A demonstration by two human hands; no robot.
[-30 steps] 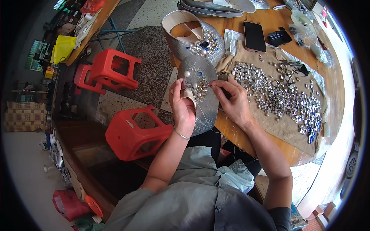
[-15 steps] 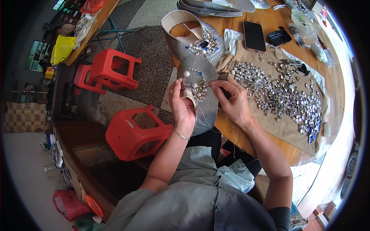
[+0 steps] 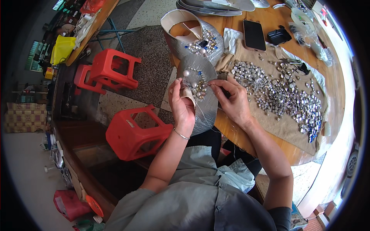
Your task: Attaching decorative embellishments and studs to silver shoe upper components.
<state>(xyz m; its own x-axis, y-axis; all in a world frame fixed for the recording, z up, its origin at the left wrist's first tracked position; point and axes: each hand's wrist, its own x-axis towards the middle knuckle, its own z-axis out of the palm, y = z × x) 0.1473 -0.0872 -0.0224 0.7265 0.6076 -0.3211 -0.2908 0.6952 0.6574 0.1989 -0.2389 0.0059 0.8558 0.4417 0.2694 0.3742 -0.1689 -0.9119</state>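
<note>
My left hand [image 3: 182, 106] grips the beige-lined edge of a curved silver piece [image 3: 207, 113], its surface creased like film. Pearls, clear stones and blue stones [image 3: 198, 86] form a cluster on it. At the right side of this cluster, my right hand [image 3: 233, 101] pinches a thin needle-like thing [image 3: 209, 84], whose tip I cannot make out. Just beyond stands a matching silver piece [image 3: 214, 38] with a beige-lined opening and its own cluster of pearls, blue stones and a dark stone.
To the right, a tan cloth [image 3: 266, 125] on the wooden table [image 3: 231, 129] bears many loose silvery stones [image 3: 277, 88]. A black phone [image 3: 254, 35], a small black case [image 3: 279, 36] and tweezers [image 3: 290, 61] lie beyond. Red stools [image 3: 133, 133] stand on the floor at left.
</note>
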